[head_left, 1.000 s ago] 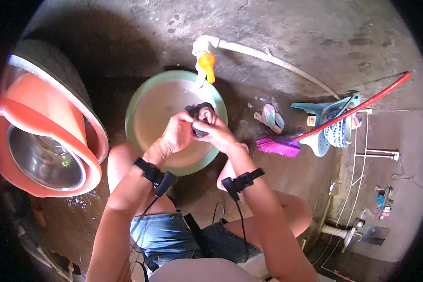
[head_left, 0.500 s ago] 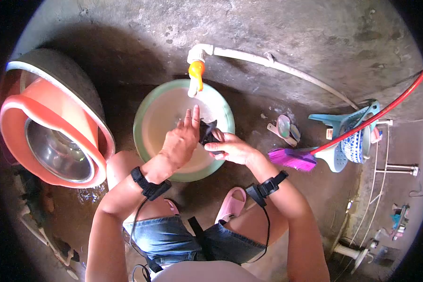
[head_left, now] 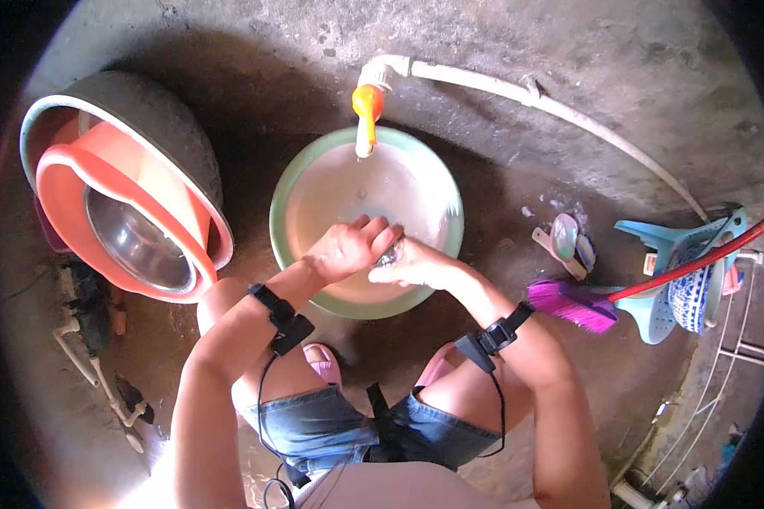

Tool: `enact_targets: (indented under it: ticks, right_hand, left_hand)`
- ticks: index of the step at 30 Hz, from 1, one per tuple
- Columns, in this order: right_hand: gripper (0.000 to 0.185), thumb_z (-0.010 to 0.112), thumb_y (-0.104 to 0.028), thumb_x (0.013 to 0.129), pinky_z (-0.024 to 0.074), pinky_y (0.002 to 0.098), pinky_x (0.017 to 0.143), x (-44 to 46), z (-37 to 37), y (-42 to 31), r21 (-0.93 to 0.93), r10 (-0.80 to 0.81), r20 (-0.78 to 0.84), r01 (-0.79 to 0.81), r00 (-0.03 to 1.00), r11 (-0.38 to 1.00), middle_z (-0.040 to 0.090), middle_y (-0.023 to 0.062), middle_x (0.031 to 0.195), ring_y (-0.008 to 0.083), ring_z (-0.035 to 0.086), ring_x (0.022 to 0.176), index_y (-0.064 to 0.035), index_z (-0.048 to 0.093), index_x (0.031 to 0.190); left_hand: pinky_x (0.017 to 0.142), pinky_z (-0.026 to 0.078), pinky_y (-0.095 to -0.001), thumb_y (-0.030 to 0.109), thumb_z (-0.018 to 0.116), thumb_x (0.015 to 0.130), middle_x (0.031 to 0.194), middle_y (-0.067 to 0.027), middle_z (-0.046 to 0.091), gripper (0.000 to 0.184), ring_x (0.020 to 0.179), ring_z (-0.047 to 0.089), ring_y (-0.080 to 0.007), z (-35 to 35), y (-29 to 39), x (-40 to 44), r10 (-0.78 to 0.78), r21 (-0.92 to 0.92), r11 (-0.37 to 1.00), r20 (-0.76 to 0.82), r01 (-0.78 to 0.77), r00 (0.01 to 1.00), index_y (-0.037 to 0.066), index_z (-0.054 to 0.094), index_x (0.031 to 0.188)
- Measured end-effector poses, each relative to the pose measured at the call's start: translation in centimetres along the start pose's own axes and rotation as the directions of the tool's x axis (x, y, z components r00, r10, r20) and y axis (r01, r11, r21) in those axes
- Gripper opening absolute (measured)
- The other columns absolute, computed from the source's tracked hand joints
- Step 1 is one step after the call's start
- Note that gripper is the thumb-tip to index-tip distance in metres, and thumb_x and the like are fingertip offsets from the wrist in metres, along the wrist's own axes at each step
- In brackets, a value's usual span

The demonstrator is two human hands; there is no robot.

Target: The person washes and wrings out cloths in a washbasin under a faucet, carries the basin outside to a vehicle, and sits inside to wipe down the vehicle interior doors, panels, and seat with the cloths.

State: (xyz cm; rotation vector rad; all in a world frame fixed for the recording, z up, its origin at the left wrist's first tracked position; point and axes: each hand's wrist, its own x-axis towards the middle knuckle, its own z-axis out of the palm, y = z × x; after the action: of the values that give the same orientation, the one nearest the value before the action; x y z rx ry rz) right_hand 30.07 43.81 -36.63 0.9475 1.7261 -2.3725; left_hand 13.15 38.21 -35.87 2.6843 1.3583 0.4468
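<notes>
Both hands are together over the front part of a wide basin with a pale green rim and cloudy water. My left hand has its fingers curled against a small dark piece of cloth. From the other side, my right hand is closed round the same cloth. Most of the cloth is hidden between the hands, so its exact kind does not show. Above the basin's far side sits a tap with an orange handle.
Nested tubs with a metal bowl lean at the left. A white pipe runs along the wall. On the right lie a purple broom, scrubbing brushes and a light-blue plastic stool.
My left hand's outstretched fingers have curled in onto the dark cloth. Less of the cloth shows now. The camera view has shifted, so the basin appears further right and slightly higher.
</notes>
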Motion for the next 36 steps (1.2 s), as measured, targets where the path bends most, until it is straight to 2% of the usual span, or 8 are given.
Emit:
enact_targets:
  ticks: [4, 17, 22, 24, 26, 30, 32, 36]
  right_hand:
    - [0.033, 0.067, -0.016, 0.071, 0.0501, 0.0408, 0.068, 1.1, -0.5, -0.6, -0.641, -0.016, -0.143, -0.081, 0.990, 0.763, 0.064, 0.0209, 0.085, 0.0318, 0.064, 0.077, 0.0030, 0.056, 0.095]
    - [0.019, 0.048, -0.005, 0.083, 0.0520, 0.0428, 0.058, 1.3, -0.5, 1.7, -0.960, -0.425, -0.187, -0.074, 0.885, 0.268, 0.061, 0.0196, 0.073, 0.0359, 0.064, 0.071, -0.0007, 0.054, 0.100]
    - [0.026, 0.063, -0.007, 0.073, 0.0516, 0.0424, 0.057, 1.4, -2.7, 2.0, -0.894, -0.464, -0.190, 0.043, 0.865, 0.446, 0.061, 0.0177, 0.071, 0.0341, 0.064, 0.070, -0.0010, 0.054, 0.096]
    - [0.027, 0.070, -0.009, 0.067, 0.0497, 0.0374, 0.053, 2.0, -3.5, 2.7, -0.868, -0.450, -0.289, -0.032, 0.845, 0.496, 0.059, 0.0123, 0.064, 0.0270, 0.063, 0.061, -0.0001, 0.055, 0.088]
    - [0.023, 0.073, -0.012, 0.068, 0.0428, 0.0288, 0.044, 1.9, -3.7, 1.8, -0.178, 0.049, -0.337, -0.114, 0.940, 0.977, 0.053, 0.0040, 0.060, 0.0153, 0.054, 0.051, -0.0015, 0.057, 0.079]
    - [0.019, 0.074, -0.015, 0.072, 0.0256, 0.0184, 0.036, -0.3, -3.1, 0.0, 0.338, 0.225, 0.147, -0.263, 0.963, 0.904, 0.040, -0.0056, 0.056, 0.0035, 0.037, 0.046, -0.0080, 0.057, 0.073]
    - [0.019, 0.074, -0.018, 0.073, 0.0284, 0.0189, 0.037, -0.5, -1.8, 0.4, 0.270, 0.240, 0.148, -0.273, 0.959, 0.923, 0.043, -0.0047, 0.059, 0.0043, 0.039, 0.047, -0.0085, 0.057, 0.073]
    - [0.024, 0.077, -0.021, 0.067, 0.0344, 0.0224, 0.038, -0.4, -0.4, 1.2, 0.041, 0.287, -0.008, -0.287, 0.958, 0.957, 0.048, -0.0002, 0.055, 0.0084, 0.047, 0.049, -0.0065, 0.058, 0.072]
  left_hand:
    - [0.055, 0.054, -0.0329, 0.008, 0.056, 0.074, 0.082, -0.0109, 0.057, 0.022, 0.066, 0.063, -0.0247, 0.9, 0.6, 0.9, -0.291, 0.126, 0.955, 0.204, 0.270, 0.935, 0.003, 0.046, 0.093]
    - [0.064, 0.050, -0.0414, 0.024, 0.068, 0.071, 0.080, -0.0178, 0.064, 0.036, 0.073, 0.063, -0.0323, 5.6, -1.0, 1.0, -0.433, -0.246, 0.752, 0.517, 0.612, 0.739, 0.006, 0.054, 0.099]
    - [0.067, 0.050, -0.0390, 0.024, 0.074, 0.066, 0.086, -0.0165, 0.063, 0.060, 0.076, 0.062, -0.0342, 2.5, -0.8, 1.8, -0.452, -0.520, 0.304, 0.659, 0.798, 0.601, 0.003, 0.047, 0.114]
    - [0.074, 0.050, -0.0387, 0.019, 0.071, 0.070, 0.106, -0.0182, 0.058, 0.066, 0.091, 0.060, -0.0337, 2.0, -0.2, 1.5, -0.448, -0.498, 0.455, 0.589, 0.738, 0.673, 0.008, 0.039, 0.126]
    - [0.084, 0.048, -0.0415, 0.014, 0.066, 0.072, 0.124, -0.0168, 0.046, 0.062, 0.106, 0.052, -0.0322, -0.6, 1.3, 1.9, -0.322, -0.062, 0.944, 0.040, 0.324, 0.946, 0.011, 0.040, 0.127]
    - [0.080, 0.052, -0.0401, 0.011, 0.060, 0.073, 0.133, -0.0142, 0.036, 0.060, 0.112, 0.048, -0.0315, -2.0, 0.7, 2.5, 0.001, 0.231, 0.973, 0.002, -0.002, 1.000, 0.014, 0.038, 0.129]
    - [0.071, 0.055, -0.0364, 0.013, 0.057, 0.074, 0.127, -0.0126, 0.043, 0.054, 0.110, 0.050, -0.0293, -1.6, 1.0, 2.0, 0.021, -0.060, 0.998, 0.063, -0.017, 0.998, 0.013, 0.044, 0.127]
    - [0.056, 0.054, -0.0314, 0.015, 0.058, 0.072, 0.090, -0.0086, 0.056, 0.041, 0.071, 0.063, -0.0234, 0.5, 1.2, 0.6, -0.058, 0.049, 0.998, 0.230, 0.048, 0.971, 0.007, 0.051, 0.112]
